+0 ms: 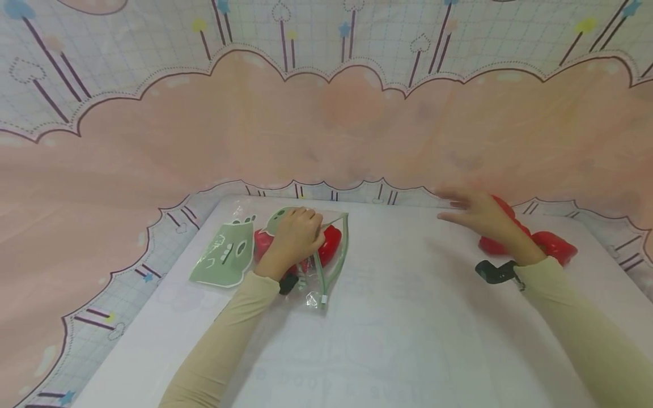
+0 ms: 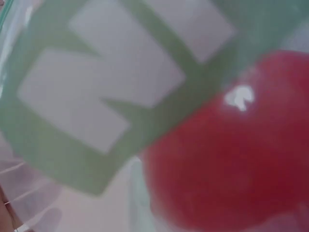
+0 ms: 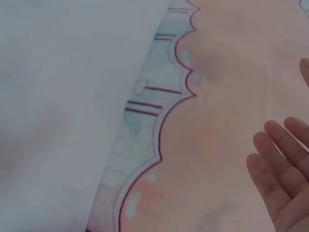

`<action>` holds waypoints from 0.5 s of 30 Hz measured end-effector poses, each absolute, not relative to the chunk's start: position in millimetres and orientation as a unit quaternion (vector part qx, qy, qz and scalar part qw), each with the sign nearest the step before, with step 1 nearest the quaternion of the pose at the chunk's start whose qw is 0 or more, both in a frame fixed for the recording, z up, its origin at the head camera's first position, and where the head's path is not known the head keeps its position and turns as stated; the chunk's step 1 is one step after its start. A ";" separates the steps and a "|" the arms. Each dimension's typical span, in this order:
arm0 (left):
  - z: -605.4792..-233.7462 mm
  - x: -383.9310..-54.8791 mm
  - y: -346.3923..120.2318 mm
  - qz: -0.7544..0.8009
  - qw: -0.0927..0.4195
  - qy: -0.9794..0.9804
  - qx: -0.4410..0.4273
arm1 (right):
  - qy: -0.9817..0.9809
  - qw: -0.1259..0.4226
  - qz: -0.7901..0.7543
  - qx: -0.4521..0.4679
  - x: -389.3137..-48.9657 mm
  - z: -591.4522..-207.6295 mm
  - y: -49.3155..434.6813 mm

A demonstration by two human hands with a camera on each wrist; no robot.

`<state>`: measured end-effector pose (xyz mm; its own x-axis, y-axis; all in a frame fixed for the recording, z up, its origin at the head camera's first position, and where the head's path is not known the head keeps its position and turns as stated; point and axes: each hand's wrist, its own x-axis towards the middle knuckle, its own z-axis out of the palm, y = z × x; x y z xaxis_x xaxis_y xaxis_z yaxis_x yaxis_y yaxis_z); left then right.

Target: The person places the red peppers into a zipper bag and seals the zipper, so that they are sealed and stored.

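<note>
A clear zip bag [image 1: 336,272] with a green cartoon print and green zip edge lies at the left of the white table. Glossy red rounded things [image 1: 331,243], like peppers, show inside it; their exact kind is unclear. My left hand [image 1: 298,235] grips the bag near its upper middle, fingers curled, covering part of it. The left wrist view shows the green print [image 2: 159,92] and a red rounded thing [image 2: 231,159] close up. My right hand [image 1: 474,212] hovers at the right, fingers spread and holding nothing. Its fingers [image 3: 275,179] also show in the right wrist view.
More glossy red things [image 1: 553,246] lie at the right of the table [image 1: 398,328], partly hidden behind the right hand and forearm. A dark wrist camera [image 1: 495,272] sits on the right wrist. A patterned curtain [image 1: 326,130] hangs behind the table.
</note>
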<state>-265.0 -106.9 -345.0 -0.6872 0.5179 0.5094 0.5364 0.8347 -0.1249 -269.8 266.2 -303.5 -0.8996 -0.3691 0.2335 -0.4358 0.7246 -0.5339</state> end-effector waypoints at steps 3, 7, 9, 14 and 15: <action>-346.0 -265.5 -107.3 -0.016 0.272 -0.919 -0.286 | -0.940 0.047 0.276 0.196 -266.7 -301.0 278.6; -347.5 -266.7 -107.5 -0.014 0.272 -0.919 -0.286 | -0.947 0.034 0.269 0.171 -262.3 -297.7 295.1; -347.6 -266.7 -107.3 -0.014 0.273 -0.918 -0.286 | -0.947 0.027 0.280 0.156 -259.1 -295.3 303.0; -347.9 -266.1 -106.8 -0.013 0.280 -0.916 -0.286 | -0.951 0.020 0.284 0.122 -250.1 -290.6 323.7; -348.0 -266.0 -106.7 -0.012 0.282 -0.915 -0.287 | -0.951 0.024 0.283 0.121 -249.1 -290.7 328.3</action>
